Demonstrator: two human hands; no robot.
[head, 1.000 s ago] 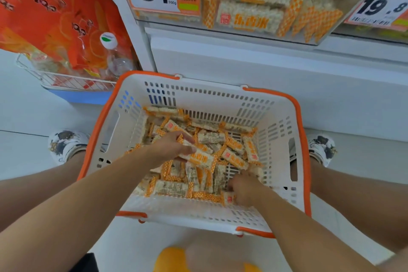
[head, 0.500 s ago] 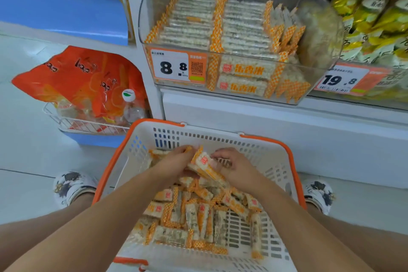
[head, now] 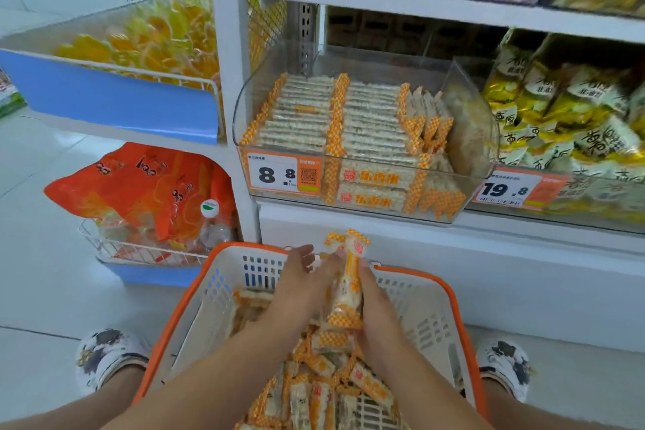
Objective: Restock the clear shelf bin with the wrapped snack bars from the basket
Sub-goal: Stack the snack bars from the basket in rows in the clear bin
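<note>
A white basket with an orange rim [head: 450, 293] sits on the floor between my feet, holding several wrapped snack bars [head: 324, 391] with orange-checked ends. Above its far edge I hold a small stack of bars [head: 345, 286] upright between both hands. My left hand [head: 296, 286] presses the stack's left side with fingers stretched forward. My right hand [head: 375, 311] grips its right side. The clear shelf bin [head: 464, 136] stands just above and beyond, packed with neat rows of the same bars [head: 335, 119].
An 8.8 price tag [head: 282, 173] fronts the bin, a 19.8 tag [head: 509, 188] to its right. Yellow snack bags [head: 565, 112] fill the neighbouring bin. An orange bag and a bottle [head: 209, 216] lie in a wire tray [head: 139, 251] at the left. A white upright [head: 230, 80] borders the bin.
Both hands gathered bars in the basket, brought them together and lifted the stack up above the basket's far rim. My view tilted up, showing more of the shelf.
</note>
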